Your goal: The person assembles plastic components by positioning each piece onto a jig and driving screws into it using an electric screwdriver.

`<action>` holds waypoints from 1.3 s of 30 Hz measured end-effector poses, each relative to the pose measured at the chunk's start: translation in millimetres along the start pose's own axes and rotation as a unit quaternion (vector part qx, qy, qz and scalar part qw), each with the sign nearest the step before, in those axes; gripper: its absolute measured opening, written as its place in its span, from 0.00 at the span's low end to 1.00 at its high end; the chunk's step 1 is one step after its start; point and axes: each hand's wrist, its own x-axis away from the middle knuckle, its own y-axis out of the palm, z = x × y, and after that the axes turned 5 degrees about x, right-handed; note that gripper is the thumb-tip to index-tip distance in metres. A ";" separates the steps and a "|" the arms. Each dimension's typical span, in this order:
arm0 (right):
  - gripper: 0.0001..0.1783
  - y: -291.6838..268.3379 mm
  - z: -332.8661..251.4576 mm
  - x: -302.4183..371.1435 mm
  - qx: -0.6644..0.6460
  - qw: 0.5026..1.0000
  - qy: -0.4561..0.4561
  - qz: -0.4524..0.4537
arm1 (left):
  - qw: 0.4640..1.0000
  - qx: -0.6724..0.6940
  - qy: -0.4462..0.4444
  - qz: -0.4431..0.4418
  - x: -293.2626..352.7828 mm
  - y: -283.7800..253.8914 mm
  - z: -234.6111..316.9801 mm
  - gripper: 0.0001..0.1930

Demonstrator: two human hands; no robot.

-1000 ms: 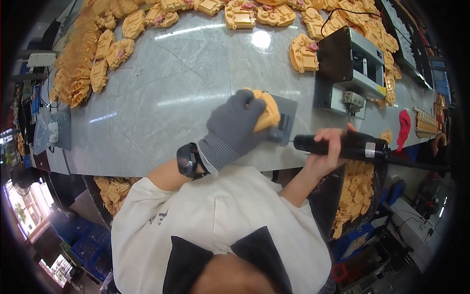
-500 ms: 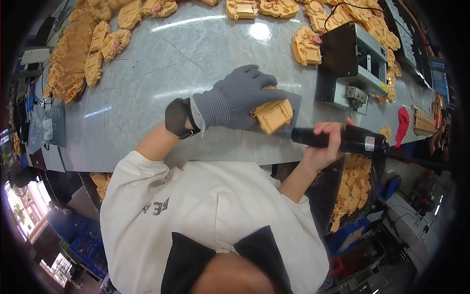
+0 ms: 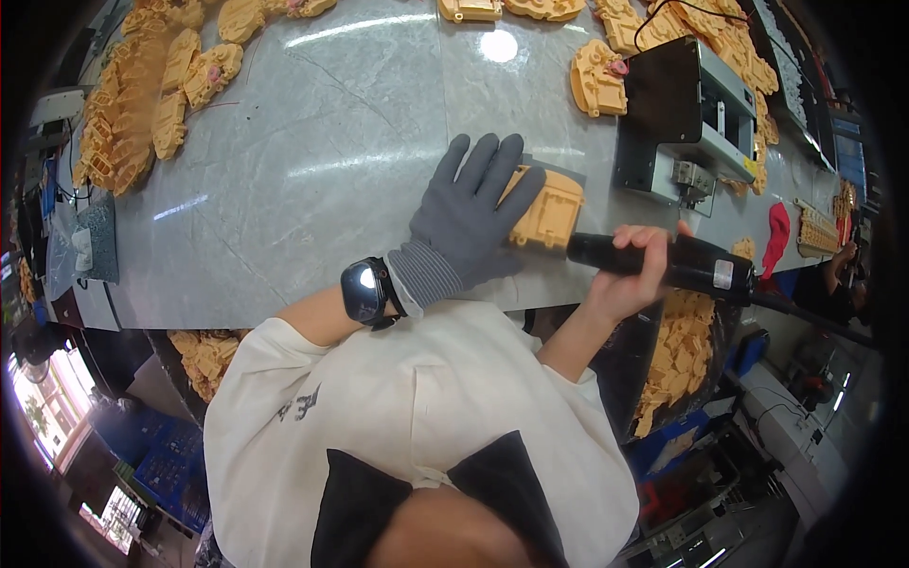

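Head view: orange housing (image 3: 554, 216) right of splayed left hand (image 3: 467, 210), partly under it; right hand (image 3: 632, 273) grips black driver (image 3: 698, 269). Housing's shifted right.

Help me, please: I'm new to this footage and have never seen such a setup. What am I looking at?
No robot here, just two human hands, seen by a head-worn fisheye camera looking down; its wide lens bends straight edges. The left hand, in a grey glove, spreads over one edge of a yellow plastic part. The bare right hand grips a thick black tool, its front end close to that part. More such parts lie on the grey tabletop, and a black and silver device stands at the right.
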 end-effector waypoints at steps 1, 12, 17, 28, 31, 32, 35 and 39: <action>0.23 0.4 -1.3 0.7 0.002 1.000 -0.001 -0.001 | 0.999 -0.008 0.010 -0.032 0.5 -1.6 1.0 0.50; 0.19 -45.3 -51.9 -29.7 -0.014 0.994 -0.111 0.007 | 0.995 0.022 0.069 -0.066 -8.8 -3.2 -2.5 0.47; 0.12 -59.3 -73.4 -105.2 -0.038 0.983 -0.138 0.113 | 0.995 0.043 0.038 -0.084 -5.4 -2.8 -2.1 0.44; 0.18 -18.8 -72.1 -149.3 0.043 0.981 -0.179 -0.064 | 0.991 0.061 0.104 -0.056 -35.7 24.4 -6.1 0.40; 0.18 -9.0 -61.0 -143.0 0.123 0.971 -0.197 -0.049 | 0.991 0.080 0.104 0.004 -30.7 13.9 -13.5 0.41; 0.18 -3.4 -56.6 -142.7 0.113 0.977 -0.173 -0.058 | 0.990 0.103 0.087 0.035 -22.4 16.4 -18.9 0.42; 0.18 -2.4 -57.2 -138.8 0.107 0.982 -0.138 -0.073 | 0.983 0.168 0.032 0.060 -7.8 19.9 -30.0 0.43; 0.19 -26.4 -43.7 -105.2 0.092 0.984 -0.123 -0.088 | 0.989 0.148 -0.001 0.029 -4.6 16.3 -34.9 0.44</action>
